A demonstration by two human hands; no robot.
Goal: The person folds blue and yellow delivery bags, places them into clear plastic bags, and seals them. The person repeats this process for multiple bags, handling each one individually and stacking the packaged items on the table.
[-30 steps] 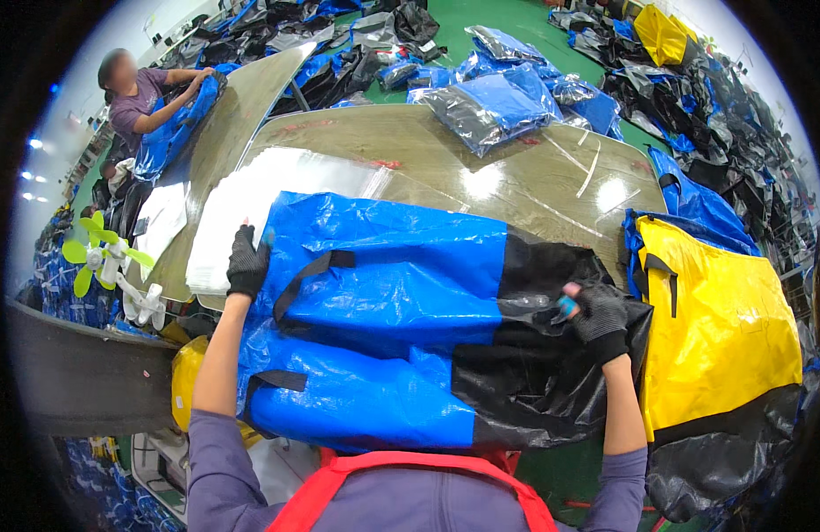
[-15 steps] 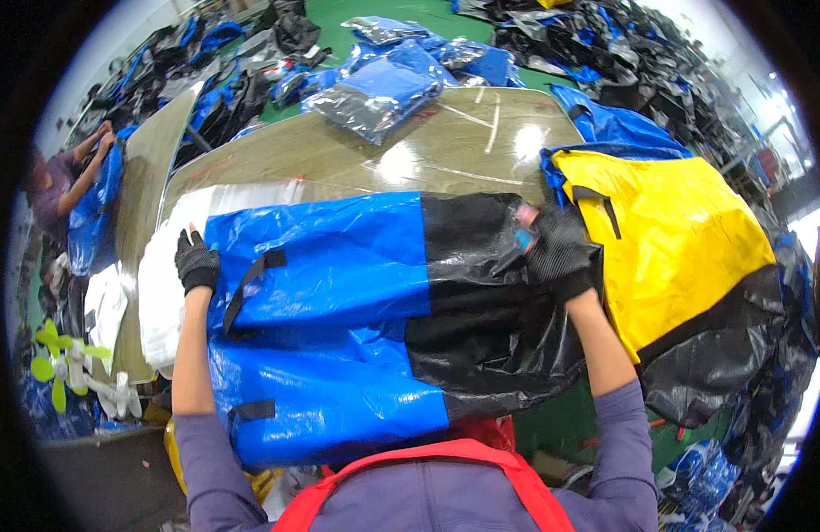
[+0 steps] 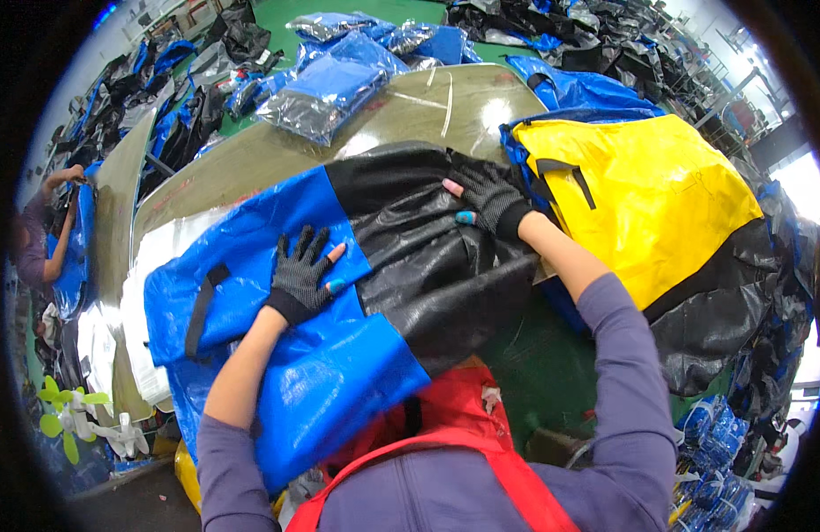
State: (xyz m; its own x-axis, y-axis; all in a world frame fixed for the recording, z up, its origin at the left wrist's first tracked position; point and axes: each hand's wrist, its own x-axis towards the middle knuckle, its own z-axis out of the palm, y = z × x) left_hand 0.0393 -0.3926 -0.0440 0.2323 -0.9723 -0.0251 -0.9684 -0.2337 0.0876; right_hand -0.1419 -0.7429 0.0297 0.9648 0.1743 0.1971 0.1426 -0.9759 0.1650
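l hand [image 3: 301,279] spread palm-down on blue/blk bag [image 3: 410,293]; r hand [image 3: 488,199] spread on its blk end, forearm angled up-left.

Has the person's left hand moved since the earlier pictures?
Yes, the left hand has moved rightward, away from the white stack on the table, and lies on the blue-and-black bag.

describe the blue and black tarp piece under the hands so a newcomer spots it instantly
Find the big olive-brown table. Over its near edge lies the glossy blue and black tarp piece, black-gloved left hand on its blue part, black-gloved right hand on its black part. Unlike the yellow and black tarp piece to its right, it shows no yellow.
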